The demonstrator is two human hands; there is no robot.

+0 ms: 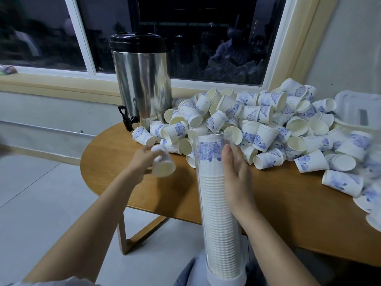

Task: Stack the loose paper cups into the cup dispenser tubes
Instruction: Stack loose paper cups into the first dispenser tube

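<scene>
Tube (215, 213) touching right hand (237, 176); left hand (141, 162) grips cup (164, 167)

Blue floral print on white paper cups (266, 139) beyond the fingers (226, 154), cream inside; clear tube (218, 213); tan table (288, 213); silver urn (144, 89), black lid (137, 41).

The left hand (142, 160) reaches forward gripping a cup (164, 168), while the right hand (237, 174) stands upright and flat.

Left grip (142, 159) holds paper cup (164, 168), mouth toward camera. Right grip (237, 176) flat against clear dispenser tube (214, 213), nearly full. Loose cup pile (268, 124) on counter (288, 213) beside steel urn (142, 85).
</scene>
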